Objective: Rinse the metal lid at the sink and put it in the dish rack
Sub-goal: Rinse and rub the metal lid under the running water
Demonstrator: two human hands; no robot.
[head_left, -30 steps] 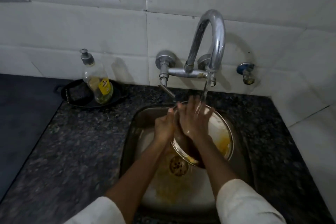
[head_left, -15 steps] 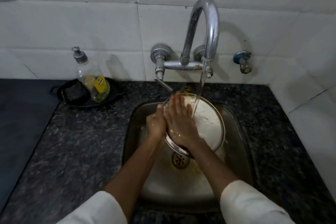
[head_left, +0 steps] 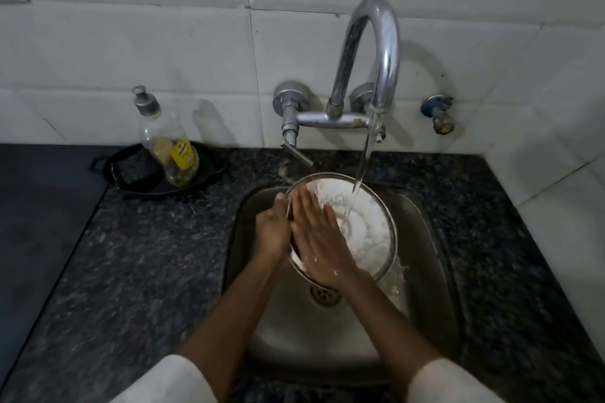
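The round metal lid is held tilted over the steel sink, its inner face pale with foamy water. A stream from the curved chrome tap lands on its upper right part. My left hand grips the lid's left rim. My right hand lies flat on the lid's inner face, fingers straight and close together. The lid's lower left edge is hidden behind my right hand. No dish rack is in view.
A soap bottle stands in a black pan on the dark granite counter at the back left. A small blue valve sticks out of the white tiled wall. The sink drain lies below the lid.
The yellow residue on the lid has washed off and its face is now white with foamy water. My right hand has slid over the lid's face. The sink floor has lost its yellow stain.
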